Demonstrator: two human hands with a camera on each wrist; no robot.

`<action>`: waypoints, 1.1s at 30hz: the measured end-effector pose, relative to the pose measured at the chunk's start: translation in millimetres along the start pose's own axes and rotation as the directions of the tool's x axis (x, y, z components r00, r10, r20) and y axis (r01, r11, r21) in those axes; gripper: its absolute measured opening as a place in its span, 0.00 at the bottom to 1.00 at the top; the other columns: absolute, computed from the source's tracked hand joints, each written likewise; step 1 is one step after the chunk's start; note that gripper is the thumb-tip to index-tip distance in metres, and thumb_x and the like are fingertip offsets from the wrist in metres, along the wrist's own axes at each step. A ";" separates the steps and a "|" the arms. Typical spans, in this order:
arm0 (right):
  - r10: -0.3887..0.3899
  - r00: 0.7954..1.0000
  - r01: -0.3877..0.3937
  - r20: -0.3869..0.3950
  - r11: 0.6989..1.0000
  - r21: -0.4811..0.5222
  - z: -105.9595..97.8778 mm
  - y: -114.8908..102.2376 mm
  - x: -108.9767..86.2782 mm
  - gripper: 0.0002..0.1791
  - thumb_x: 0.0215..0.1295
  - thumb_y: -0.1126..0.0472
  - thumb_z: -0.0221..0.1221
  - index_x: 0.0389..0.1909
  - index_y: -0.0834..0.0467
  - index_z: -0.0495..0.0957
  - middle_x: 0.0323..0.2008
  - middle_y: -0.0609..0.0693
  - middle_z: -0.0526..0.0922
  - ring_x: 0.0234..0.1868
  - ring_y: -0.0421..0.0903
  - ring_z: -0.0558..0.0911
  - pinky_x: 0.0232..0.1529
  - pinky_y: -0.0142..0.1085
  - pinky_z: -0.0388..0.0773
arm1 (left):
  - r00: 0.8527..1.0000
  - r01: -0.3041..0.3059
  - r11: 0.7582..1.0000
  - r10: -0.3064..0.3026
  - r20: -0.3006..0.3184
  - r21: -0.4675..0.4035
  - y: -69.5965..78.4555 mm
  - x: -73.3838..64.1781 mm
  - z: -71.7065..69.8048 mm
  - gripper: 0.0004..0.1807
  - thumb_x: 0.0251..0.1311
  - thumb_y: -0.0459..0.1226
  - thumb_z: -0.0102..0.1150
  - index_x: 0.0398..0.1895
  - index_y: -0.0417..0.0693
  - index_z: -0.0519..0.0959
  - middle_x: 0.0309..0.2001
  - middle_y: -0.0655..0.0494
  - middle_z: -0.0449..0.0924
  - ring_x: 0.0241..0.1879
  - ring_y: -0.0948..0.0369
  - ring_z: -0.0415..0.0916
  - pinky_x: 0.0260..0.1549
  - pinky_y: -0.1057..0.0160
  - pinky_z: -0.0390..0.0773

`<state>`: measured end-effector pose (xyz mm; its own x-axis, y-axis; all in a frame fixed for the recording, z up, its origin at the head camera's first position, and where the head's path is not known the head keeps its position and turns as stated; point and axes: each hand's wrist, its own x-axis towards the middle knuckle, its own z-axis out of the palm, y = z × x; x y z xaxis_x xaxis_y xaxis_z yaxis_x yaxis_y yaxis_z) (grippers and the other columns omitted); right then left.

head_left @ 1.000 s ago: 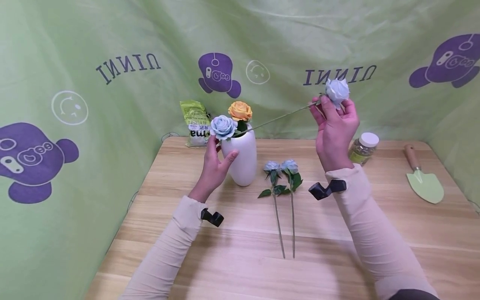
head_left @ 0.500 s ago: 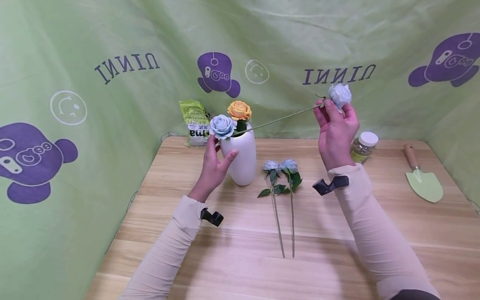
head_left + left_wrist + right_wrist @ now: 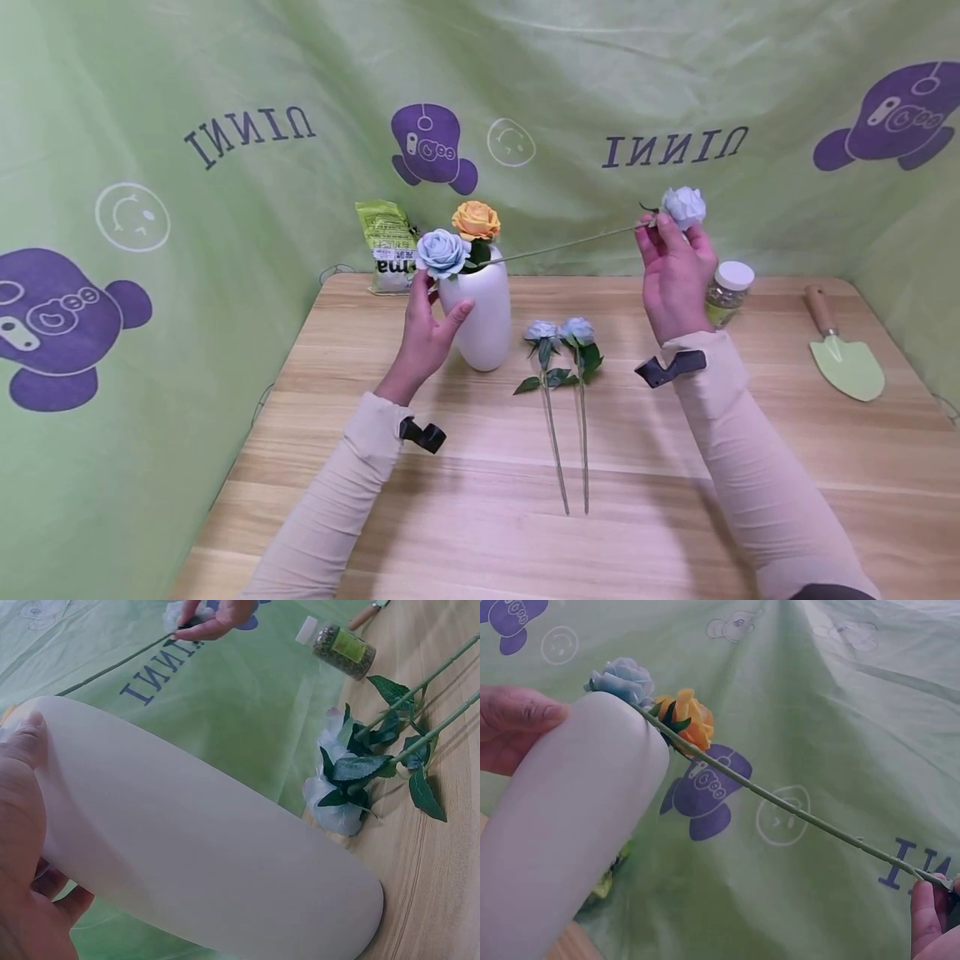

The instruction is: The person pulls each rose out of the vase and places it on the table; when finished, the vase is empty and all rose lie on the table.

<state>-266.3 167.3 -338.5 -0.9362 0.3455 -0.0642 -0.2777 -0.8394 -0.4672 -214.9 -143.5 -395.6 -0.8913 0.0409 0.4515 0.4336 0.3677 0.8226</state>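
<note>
Watching from my end, I've got the left hand (image 3: 427,337) holding a smooth white vase (image 3: 480,325) near its rim, thumb on the near side and fingers wrapped round, so that grip is closed around it. The vase stands on the light wood-grain counter (image 3: 480,533), with a pale blue fabric rose (image 3: 442,253) and an orange fabric rose (image 3: 476,221) showing at its mouth.

My right hand (image 3: 678,271) is up in the air to the right, grip pinched on a long-stemmed pale blue rose (image 3: 684,207) just under the bloom. Its stem slants down left to the vase mouth; can't tell how far in the tip goes.

Two more pale blue roses (image 3: 558,332) lie between my arms. Around the edges: a green-and-white printed bag (image 3: 388,250) behind the vase, a white-lidded see-through jar (image 3: 727,293) beside my right wrist, and a pale green trowel with a wooden handle (image 3: 846,367) further right.
</note>
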 end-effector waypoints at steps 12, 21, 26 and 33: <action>0.024 0.999 -0.022 -0.041 0.999 0.049 -14.7 -11.5 7.5 0.20 0.55 0.78 0.67 0.50 0.67 0.76 0.37 0.59 0.82 0.32 0.50 0.86 0.36 0.35 0.88 | 1.000 -0.005 1.000 0.005 -0.007 -0.023 -0.1 -0.3 0.7 0.40 0.65 0.39 0.65 0.74 0.42 0.54 0.71 0.44 0.61 0.71 0.51 0.60 0.73 0.50 0.65; 0.087 0.993 -0.079 0.074 0.991 -0.109 -35.0 -9.2 5.1 0.22 0.55 0.74 0.69 0.52 0.66 0.79 0.39 0.57 0.86 0.34 0.47 0.87 0.39 0.32 0.87 | 1.000 -0.010 1.000 0.010 -0.009 -0.020 -0.8 -1.0 0.3 0.39 0.65 0.39 0.64 0.74 0.41 0.54 0.71 0.43 0.60 0.71 0.49 0.60 0.73 0.46 0.65; 0.161 0.976 -0.111 0.144 0.945 -0.307 -46.5 -2.2 -1.6 0.19 0.57 0.73 0.68 0.51 0.64 0.81 0.40 0.56 0.87 0.35 0.46 0.89 0.41 0.31 0.87 | 1.000 -0.016 1.000 0.016 -0.009 -0.023 -1.7 -0.7 0.6 0.39 0.65 0.38 0.64 0.74 0.41 0.54 0.71 0.43 0.60 0.72 0.49 0.60 0.73 0.45 0.65; 0.349 0.926 -0.229 0.143 0.821 -0.523 -63.3 0.9 -9.5 0.12 0.59 0.74 0.66 0.44 0.61 0.81 0.39 0.53 0.89 0.34 0.46 0.90 0.40 0.31 0.87 | 1.000 -0.010 1.000 0.010 -0.007 -0.022 -0.1 -0.9 0.3 0.40 0.65 0.39 0.64 0.74 0.41 0.53 0.72 0.43 0.59 0.72 0.49 0.59 0.73 0.46 0.64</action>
<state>-244.0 189.8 -394.2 -0.9948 -0.0328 -0.0967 0.0988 -0.5487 -0.8302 -214.1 -143.3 -396.2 -0.8862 0.0380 0.4618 0.4450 0.3472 0.8255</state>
